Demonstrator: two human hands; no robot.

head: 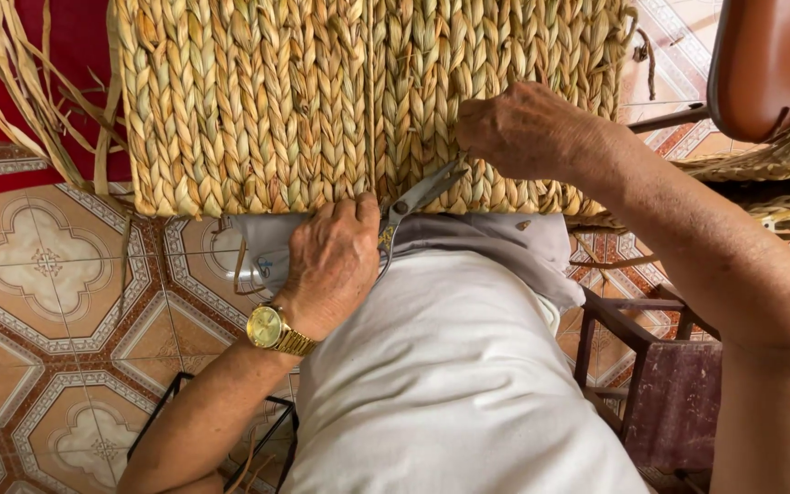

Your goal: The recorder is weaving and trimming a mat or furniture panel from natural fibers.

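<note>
- Woven panel (322, 101): a flat piece of braided straw-coloured fibre fills the upper centre of the frame. Its lower edge rests on the person's lap, which appears to steady it and keep the edge within reach of both hands.
- Left hand (333, 261): at centre frame, just below the panel's lower edge. The fingers are curled closed around the handles of a pair of scissors (413, 203). A gold wristwatch (272, 329) sits on the wrist.
- Scissors: blades point up and to the right, lying against the weave near its bottom edge. The blades look slightly parted, though the tips are hard to read against the fibre.
- Right hand (528, 128): upper right of centre, pressed onto the panel with fingers bent down into the braid. It seems to pinch or pin the weave just above the blades; what the fingertips hold cannot be told.
- Loose fibre strands (20, 82): trailing at upper left, beside the panel's side edge.
- Surroundings: patterned tiled floor (48, 274) at lower left, a wooden stool (660, 384) at lower right.
</note>
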